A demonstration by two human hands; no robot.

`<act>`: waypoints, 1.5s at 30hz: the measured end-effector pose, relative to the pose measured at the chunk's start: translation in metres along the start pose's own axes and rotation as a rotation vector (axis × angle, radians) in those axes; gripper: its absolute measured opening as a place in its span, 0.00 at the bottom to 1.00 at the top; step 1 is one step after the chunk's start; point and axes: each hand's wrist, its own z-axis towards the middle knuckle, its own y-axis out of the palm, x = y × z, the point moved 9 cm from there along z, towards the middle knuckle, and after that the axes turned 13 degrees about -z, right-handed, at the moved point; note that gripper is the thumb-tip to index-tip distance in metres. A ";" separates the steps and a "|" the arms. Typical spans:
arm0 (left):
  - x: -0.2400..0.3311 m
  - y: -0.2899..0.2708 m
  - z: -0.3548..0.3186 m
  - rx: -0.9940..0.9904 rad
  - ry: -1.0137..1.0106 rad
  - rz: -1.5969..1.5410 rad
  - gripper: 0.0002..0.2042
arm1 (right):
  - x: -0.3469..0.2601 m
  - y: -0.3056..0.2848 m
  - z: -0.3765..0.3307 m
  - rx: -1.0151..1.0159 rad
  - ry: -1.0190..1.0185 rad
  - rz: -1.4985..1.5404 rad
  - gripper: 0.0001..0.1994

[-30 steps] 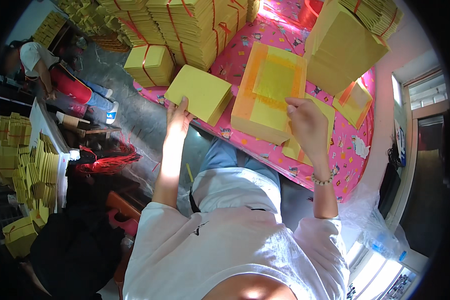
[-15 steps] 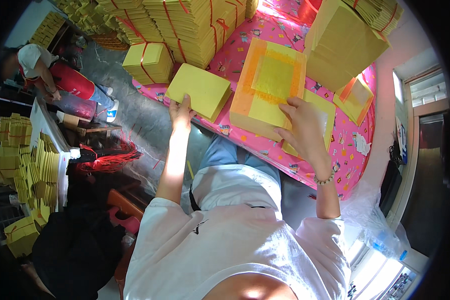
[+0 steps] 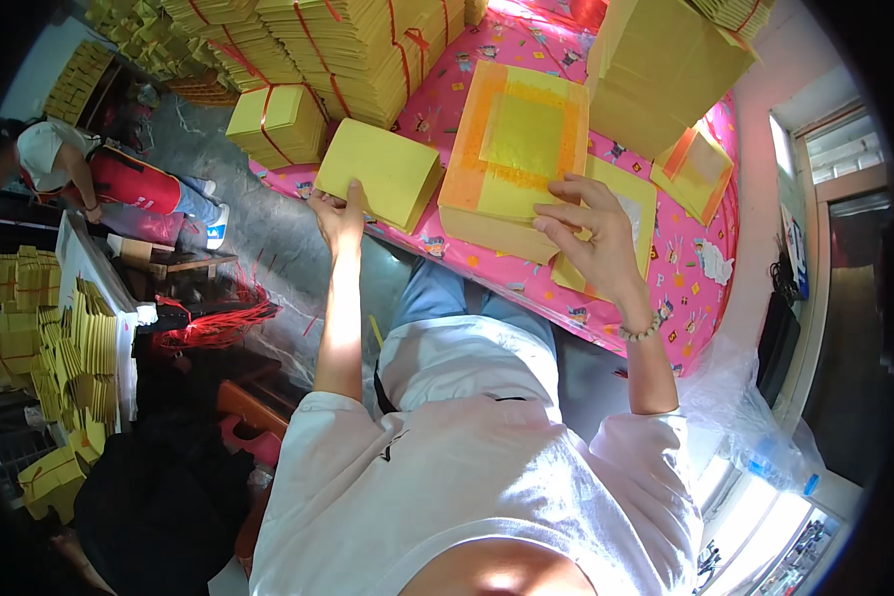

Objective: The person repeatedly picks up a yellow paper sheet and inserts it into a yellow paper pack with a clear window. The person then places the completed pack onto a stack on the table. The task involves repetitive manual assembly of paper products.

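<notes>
A short stack of yellow paper sheets (image 3: 379,169) lies at the near left edge of the pink-covered table. My left hand (image 3: 340,221) grips its near left corner, thumb on top and fingers round the side. To the right stands a taller stack of yellow sheets (image 3: 487,223); its top sheet has an orange-printed border and a shiny yellow-green middle. My right hand (image 3: 598,238) is at that stack's near right corner, fingers bent and apart, fingertips touching the top edge. No sheet shows between its fingers.
Big red-tied bundles of yellow paper (image 3: 338,60) stand at the back left, with a smaller tied bundle (image 3: 276,124) beside my stack. A tall yellow block (image 3: 656,84) stands back right. Across the floor, a person in a red apron (image 3: 134,179) bends near a white table (image 3: 89,260).
The view has shifted slightly, so the table and stacks sit a little further left and up. My right hand's fingers have spread over the tall stack's corner; my left hand keeps its grip.
</notes>
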 end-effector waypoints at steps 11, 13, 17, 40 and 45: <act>0.097 0.048 -0.064 -0.415 0.226 -0.132 0.21 | 0.013 0.005 0.002 0.040 0.097 0.168 0.06; 0.111 0.077 -0.090 -0.605 0.123 -0.205 0.20 | 0.015 0.006 0.001 0.044 0.109 0.185 0.06; 0.124 0.104 -0.119 -0.786 0.140 -0.173 0.20 | 0.017 0.009 0.001 0.053 0.129 0.226 0.06; 0.116 0.106 -0.113 -0.774 0.128 -0.068 0.17 | 0.019 0.010 0.001 0.061 0.151 0.223 0.06; 0.199 0.119 -0.144 -0.654 0.832 0.411 0.19 | 0.016 0.003 0.004 0.081 0.154 0.229 0.06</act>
